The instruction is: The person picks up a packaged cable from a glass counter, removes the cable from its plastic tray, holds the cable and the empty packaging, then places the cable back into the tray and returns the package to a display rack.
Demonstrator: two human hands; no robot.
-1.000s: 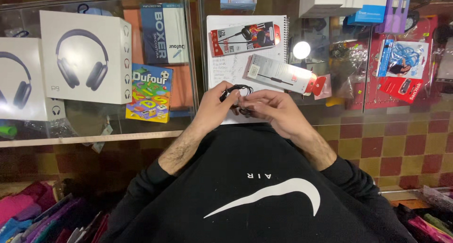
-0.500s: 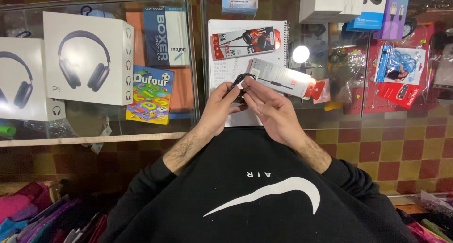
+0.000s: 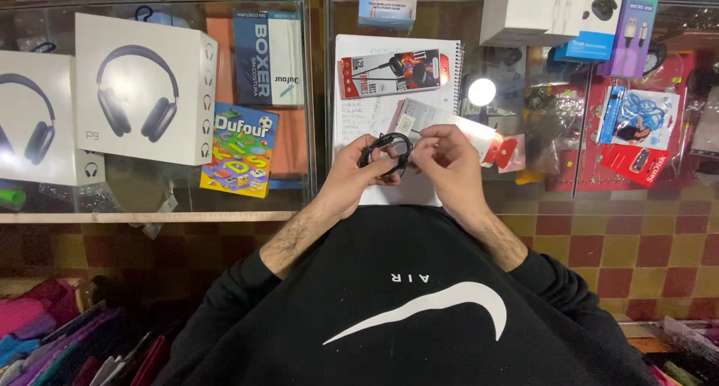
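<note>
A thin black cable point(image 3: 386, 151) is coiled into a small loop between both hands, above a spiral notebook point(image 3: 358, 94) lying on the glass counter. My left hand point(image 3: 352, 175) pinches the loop's left side. My right hand point(image 3: 448, 158) grips its right side with fingers curled. A long white and red package point(image 3: 479, 135) lies just behind my right hand, partly hidden by it. A red earphone package point(image 3: 395, 73) rests on the notebook's upper part.
Two white headphone boxes point(image 3: 138, 94) stand on the left glass case point(image 3: 150, 215), beside a colourful box point(image 3: 240, 150) and a blue and white box point(image 3: 268, 56). Small accessory boxes point(image 3: 569, 15) and red packets point(image 3: 636, 135) fill the right. Bright fabrics point(image 3: 45, 341) lie bottom left.
Both hands have risen from near my chest to over the notebook. The cable looks more tightly gathered into a round loop.
</note>
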